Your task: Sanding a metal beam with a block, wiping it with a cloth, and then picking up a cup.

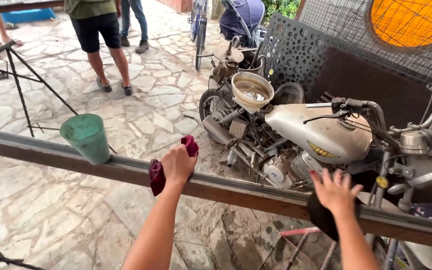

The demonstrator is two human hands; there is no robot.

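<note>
**Two hands on a long metal rail, outdoor yard**

Stone paving [141, 105] of irregular slabs forms the ground; a long metal rail [236, 187] runs across the view from upper left to lower right. At far left stands a thin black metal trestle [21, 85], and behind it a person's legs [108, 60] in dark shorts. On the rail sits a green plastic cup [87, 137], tilted slightly. Just right of the cup, the left hand [177, 164] presses a dark red cloth [157, 175] onto the rail, fingers curled loosely over the cloth. Beyond the rail lies a dismantled silver motorcycle [321, 135], with a cream funnel [252, 91] resting on its frame. Farther right, the right hand [335, 190] lies on the rail with fingers spread open, covering a black cloth [321, 220] that hangs over the rail's edge. Perforated metal panels [296, 50] lean behind.
</note>
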